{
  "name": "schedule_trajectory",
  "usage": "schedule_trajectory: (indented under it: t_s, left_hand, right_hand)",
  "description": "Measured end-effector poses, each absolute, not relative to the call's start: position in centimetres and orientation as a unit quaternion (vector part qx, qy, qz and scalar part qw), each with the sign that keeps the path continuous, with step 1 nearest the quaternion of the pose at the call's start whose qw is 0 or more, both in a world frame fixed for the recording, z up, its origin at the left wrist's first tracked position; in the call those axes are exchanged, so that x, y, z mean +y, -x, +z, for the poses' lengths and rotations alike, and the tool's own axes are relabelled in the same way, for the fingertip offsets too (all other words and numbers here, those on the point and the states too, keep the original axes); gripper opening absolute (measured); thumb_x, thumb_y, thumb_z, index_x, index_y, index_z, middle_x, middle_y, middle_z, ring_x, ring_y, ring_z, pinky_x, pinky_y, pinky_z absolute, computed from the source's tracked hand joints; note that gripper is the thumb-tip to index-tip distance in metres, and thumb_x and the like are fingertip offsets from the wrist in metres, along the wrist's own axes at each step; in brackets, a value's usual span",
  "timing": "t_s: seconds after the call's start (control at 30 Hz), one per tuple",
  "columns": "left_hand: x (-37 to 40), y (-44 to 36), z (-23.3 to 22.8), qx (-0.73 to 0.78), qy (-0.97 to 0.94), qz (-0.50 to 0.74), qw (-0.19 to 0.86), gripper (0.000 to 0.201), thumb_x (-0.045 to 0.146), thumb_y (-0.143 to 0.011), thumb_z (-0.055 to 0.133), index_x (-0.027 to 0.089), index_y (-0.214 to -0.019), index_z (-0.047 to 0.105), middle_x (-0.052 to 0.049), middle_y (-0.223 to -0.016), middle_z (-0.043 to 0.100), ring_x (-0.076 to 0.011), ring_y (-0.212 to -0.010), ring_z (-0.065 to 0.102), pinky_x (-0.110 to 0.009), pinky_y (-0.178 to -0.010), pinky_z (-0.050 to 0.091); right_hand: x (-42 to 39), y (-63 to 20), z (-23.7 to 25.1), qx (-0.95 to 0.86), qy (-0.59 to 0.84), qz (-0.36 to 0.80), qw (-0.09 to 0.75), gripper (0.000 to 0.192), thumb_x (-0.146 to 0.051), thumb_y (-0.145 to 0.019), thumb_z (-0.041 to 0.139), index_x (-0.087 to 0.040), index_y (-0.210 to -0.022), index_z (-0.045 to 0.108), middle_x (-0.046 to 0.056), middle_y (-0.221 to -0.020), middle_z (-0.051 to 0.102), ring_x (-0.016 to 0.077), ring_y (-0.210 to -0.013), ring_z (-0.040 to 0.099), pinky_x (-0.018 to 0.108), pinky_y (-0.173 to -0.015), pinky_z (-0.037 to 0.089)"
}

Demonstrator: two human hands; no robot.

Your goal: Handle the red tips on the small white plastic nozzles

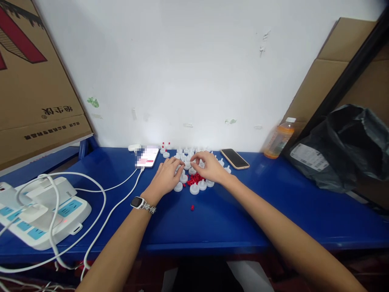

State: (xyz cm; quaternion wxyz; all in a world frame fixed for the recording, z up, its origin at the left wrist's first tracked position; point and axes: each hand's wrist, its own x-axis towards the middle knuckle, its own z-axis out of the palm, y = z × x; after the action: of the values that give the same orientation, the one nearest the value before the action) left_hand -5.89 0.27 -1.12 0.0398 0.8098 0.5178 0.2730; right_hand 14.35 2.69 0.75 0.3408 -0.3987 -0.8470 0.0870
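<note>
A cluster of white nozzle caps [195, 189], round at the base with a thin spout, stands on the blue table around a heap of small red caps [196, 179]. My left hand [165, 175], wearing a watch, reaches into the cluster's left side. Its thumb and fingers close at the edge of a white nozzle cap in the middle. Opposite it, my right hand [209, 165] curls its thumb and forefinger into a pinch; whatever is between those fingertips is too small to make out. One loose red cap [192, 208] lies nearer the front edge.
A few red-tipped white nozzle caps [166, 154] stand at the back left beside a charging phone [149, 157]. Another phone [234, 158], an orange drink bottle [278, 139] and a black plastic bag [337, 142] are rightward. A power strip [45, 215] with looping white cables occupies the left.
</note>
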Motion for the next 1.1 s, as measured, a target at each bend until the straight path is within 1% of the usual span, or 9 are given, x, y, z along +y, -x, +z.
schedule_trajectory:
  t_s: [0.1, 0.23, 0.37, 0.5, 0.7, 0.87, 0.97, 1.03, 1.1]
  left_hand:
    - [0.3, 5.9, -1.1, 0.516, -0.81, 0.277, 0.039, 0.032, 0.037, -0.101, 0.034, 0.023, -0.109, 0.062, -0.007, -0.116, 0.062, -0.0258, -0.112, 0.055, -0.046, -0.095, 0.042]
    - [0.3, 5.8, -1.3, 0.513, -0.813, 0.273, 0.035, 0.032, 0.038, -0.101, 0.035, 0.022, -0.106, 0.063, -0.007, -0.114, 0.062, -0.0261, -0.111, 0.054, -0.046, -0.096, 0.042]
    - [0.3, 5.7, -1.4, 0.513, -0.812, 0.277, 0.035, 0.031, 0.038, -0.101, 0.036, 0.023, -0.104, 0.063, -0.006, -0.113, 0.061, -0.0254, -0.11, 0.055, -0.046, -0.096, 0.042]
    - [0.3, 5.7, -1.4, 0.512, -0.812, 0.278, 0.033, 0.031, 0.038, -0.101, 0.036, 0.023, -0.104, 0.063, -0.006, -0.112, 0.061, -0.0258, -0.111, 0.054, -0.046, -0.096, 0.042]
    - [0.4, 5.8, -1.5, 0.511, -0.814, 0.274, 0.032, 0.03, 0.038, -0.1, 0.036, 0.023, -0.104, 0.062, -0.006, -0.112, 0.061, -0.026, -0.109, 0.054, -0.045, -0.096, 0.043]
    - [0.2, 5.7, -1.5, 0.51, -0.814, 0.274, 0.037, 0.03, 0.038, -0.1, 0.036, 0.023, -0.105, 0.062, -0.006, -0.113, 0.061, -0.0261, -0.11, 0.054, -0.045, -0.096, 0.043]
    - [0.1, 5.7, -1.3, 0.512, -0.811, 0.281, 0.035, 0.03, 0.037, -0.1, 0.036, 0.023, -0.109, 0.061, -0.007, -0.114, 0.061, -0.0264, -0.111, 0.054, -0.045, -0.096, 0.043]
    - [0.1, 5.7, -1.3, 0.516, -0.806, 0.287, 0.03, 0.029, 0.037, -0.1, 0.037, 0.022, -0.11, 0.06, -0.007, -0.115, 0.062, -0.0269, -0.112, 0.054, -0.045, -0.095, 0.043]
    - [0.2, 5.8, -1.2, 0.521, -0.804, 0.287, 0.026, 0.028, 0.036, -0.099, 0.039, 0.022, -0.11, 0.06, -0.007, -0.115, 0.062, -0.0274, -0.111, 0.055, -0.045, -0.093, 0.044]
  right_hand:
    - [-0.9, -15.1, 0.9, -0.887, 0.322, 0.085, 0.321, 0.014, -0.03, -0.085, 0.064, -0.019, -0.094, 0.064, 0.002, -0.081, 0.063, 0.0187, -0.083, 0.055, 0.034, -0.083, 0.038]
    - [-4.9, -15.5, 0.2, -0.935, 0.243, 0.06, 0.249, 0.026, -0.039, -0.08, 0.071, -0.019, -0.094, 0.062, 0.002, -0.079, 0.061, 0.0187, -0.08, 0.051, 0.036, -0.083, 0.037]
    - [-5.6, -15.3, -0.8, -0.953, 0.223, 0.035, 0.203, 0.012, -0.03, -0.089, 0.061, -0.019, -0.083, 0.062, 0.002, -0.074, 0.061, 0.018, -0.079, 0.05, 0.035, -0.082, 0.036]
    - [-4.4, -15.1, -0.9, -0.957, 0.225, 0.014, 0.184, 0.017, -0.025, -0.095, 0.055, -0.018, -0.083, 0.064, 0.003, -0.076, 0.064, 0.0179, -0.08, 0.051, 0.035, -0.084, 0.036]
    - [-4.0, -15.3, -0.8, -0.956, 0.234, 0.004, 0.177, 0.018, -0.034, -0.094, 0.059, -0.018, -0.087, 0.065, 0.003, -0.08, 0.065, 0.0191, -0.086, 0.051, 0.036, -0.085, 0.036]
    - [-4.5, -15.4, -0.9, -0.958, 0.227, 0.015, 0.173, 0.016, -0.027, -0.097, 0.053, -0.018, -0.091, 0.065, 0.005, -0.086, 0.065, 0.0186, -0.088, 0.053, 0.035, -0.087, 0.036]
    - [-4.0, -15.5, -0.2, -0.944, 0.25, 0.017, 0.214, 0.014, -0.028, -0.096, 0.055, -0.018, -0.09, 0.063, 0.004, -0.085, 0.065, 0.0186, -0.087, 0.054, 0.034, -0.083, 0.035]
    - [-2.9, -15.7, 0.4, -0.921, 0.297, 0.004, 0.252, 0.012, -0.027, -0.094, 0.056, -0.018, -0.089, 0.062, 0.005, -0.086, 0.066, 0.0193, -0.088, 0.054, 0.035, -0.083, 0.034]
    - [-1.4, -15.9, 0.9, -0.9, 0.349, -0.009, 0.262, 0.011, -0.028, -0.091, 0.059, -0.019, -0.086, 0.063, 0.005, -0.086, 0.066, 0.0203, -0.089, 0.055, 0.036, -0.083, 0.033]
